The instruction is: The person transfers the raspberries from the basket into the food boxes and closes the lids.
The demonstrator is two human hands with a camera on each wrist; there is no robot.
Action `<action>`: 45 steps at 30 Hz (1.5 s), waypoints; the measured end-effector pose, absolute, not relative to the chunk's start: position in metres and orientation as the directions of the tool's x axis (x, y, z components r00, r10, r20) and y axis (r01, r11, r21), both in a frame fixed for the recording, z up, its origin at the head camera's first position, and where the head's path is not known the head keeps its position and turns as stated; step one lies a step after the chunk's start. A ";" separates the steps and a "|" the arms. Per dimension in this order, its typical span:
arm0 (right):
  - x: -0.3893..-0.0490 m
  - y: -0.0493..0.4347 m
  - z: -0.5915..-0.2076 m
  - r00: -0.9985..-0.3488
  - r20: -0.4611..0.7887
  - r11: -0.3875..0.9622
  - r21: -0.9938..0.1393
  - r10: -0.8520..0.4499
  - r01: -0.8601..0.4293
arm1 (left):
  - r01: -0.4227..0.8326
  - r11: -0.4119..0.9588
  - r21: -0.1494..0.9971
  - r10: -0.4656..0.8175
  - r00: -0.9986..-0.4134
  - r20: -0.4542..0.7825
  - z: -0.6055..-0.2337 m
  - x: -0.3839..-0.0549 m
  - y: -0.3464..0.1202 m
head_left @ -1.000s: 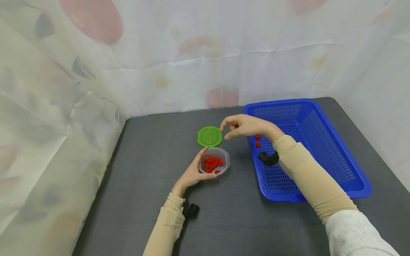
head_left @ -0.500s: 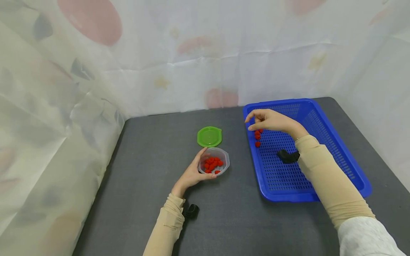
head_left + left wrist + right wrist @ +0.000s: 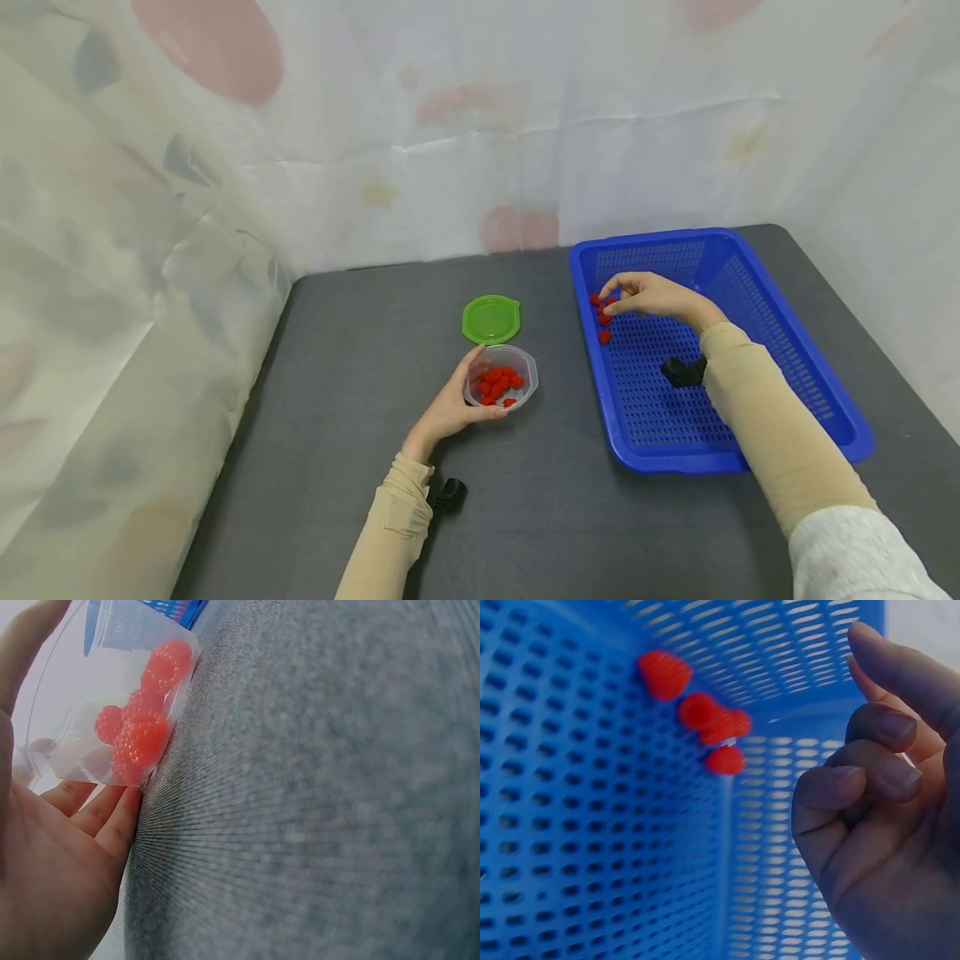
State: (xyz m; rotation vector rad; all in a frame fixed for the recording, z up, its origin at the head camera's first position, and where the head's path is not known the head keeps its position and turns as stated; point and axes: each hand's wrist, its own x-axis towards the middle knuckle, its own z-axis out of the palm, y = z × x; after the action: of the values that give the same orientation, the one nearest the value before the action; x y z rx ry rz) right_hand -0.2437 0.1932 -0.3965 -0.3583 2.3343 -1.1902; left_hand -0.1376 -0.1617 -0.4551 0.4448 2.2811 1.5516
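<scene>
My left hand (image 3: pixel 448 407) holds a clear plastic container (image 3: pixel 531 373) on the table, thumb on the near side and fingers round the left side. Several red raspberries (image 3: pixel 500 382) lie in it; through its wall the left wrist view shows some raspberries (image 3: pixel 142 739) near the bottom. My right hand (image 3: pixel 654 297) reaches into the blue basket (image 3: pixel 757 392), thumb and index tips beside several loose raspberries (image 3: pixel 604 337) along its left wall. In the right wrist view the right hand (image 3: pixel 892 787) has thumb and index finger apart, other fingers curled, nothing held; raspberries (image 3: pixel 665 675) cluster at the basket's corner.
A green lid (image 3: pixel 491 320) lies flat on the dark grey table (image 3: pixel 345 375), just behind the container. The basket's raised rim stands right of the container. Patterned white sheeting (image 3: pixel 337 183) hangs behind and on the left side.
My right hand has moved right, from beside the lid to over the basket, then down toward the raspberries. The left hand and container stay put.
</scene>
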 end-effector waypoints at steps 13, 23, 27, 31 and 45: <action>-0.252 0.203 -0.441 -0.814 -0.377 0.671 -0.741 -0.441 -0.020 | 0.055 0.353 0.934 0.436 -0.893 -0.112 -0.457 -0.138 -0.162; -0.250 0.202 -0.451 -0.797 -0.419 0.689 -0.725 -0.436 0.004 | 0.058 0.341 0.938 0.437 -0.894 -0.104 -0.457 -0.137 -0.162; -0.250 0.200 -0.452 -0.791 -0.414 0.696 -0.718 -0.451 -0.021 | 0.060 0.340 0.939 0.435 -0.895 -0.101 -0.458 -0.137 -0.162; -0.249 0.198 -0.453 -0.783 -0.415 0.716 -0.696 -0.464 -0.055 | 0.056 0.345 0.937 0.431 -0.896 -0.106 -0.458 -0.137 -0.162; -0.248 0.198 -0.449 -0.744 -0.443 0.703 -0.709 -0.499 -0.049 | 0.064 0.351 0.934 0.423 -0.901 -0.097 -0.458 -0.136 -0.161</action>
State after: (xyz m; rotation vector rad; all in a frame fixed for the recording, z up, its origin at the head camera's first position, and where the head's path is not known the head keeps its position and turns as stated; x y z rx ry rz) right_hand -0.2482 0.1977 -0.4493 -0.4166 2.2742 -0.9229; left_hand -0.1362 -0.1615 -0.4581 0.4306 2.2970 1.5662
